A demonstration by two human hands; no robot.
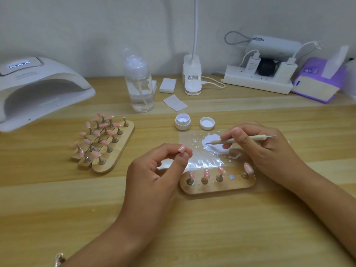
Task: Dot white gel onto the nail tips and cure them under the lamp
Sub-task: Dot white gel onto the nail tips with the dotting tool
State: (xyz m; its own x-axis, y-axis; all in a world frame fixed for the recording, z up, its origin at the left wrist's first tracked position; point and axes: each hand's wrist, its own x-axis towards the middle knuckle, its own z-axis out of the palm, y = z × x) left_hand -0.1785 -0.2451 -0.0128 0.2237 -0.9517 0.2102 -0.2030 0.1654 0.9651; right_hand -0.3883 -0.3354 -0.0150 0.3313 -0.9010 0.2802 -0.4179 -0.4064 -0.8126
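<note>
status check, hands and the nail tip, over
Left hand pinching one pink nail tip. Right hand holding dotting tool, point in white gel puddle. Nothing in the way.

A pale wooden table (192, 228) stands against a plain white wall (96, 26).

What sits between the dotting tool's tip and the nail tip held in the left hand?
Nothing visible. The dotting tool tip rests in the white gel puddle; only bare shiny sheet separates it from the held nail tip.
</note>
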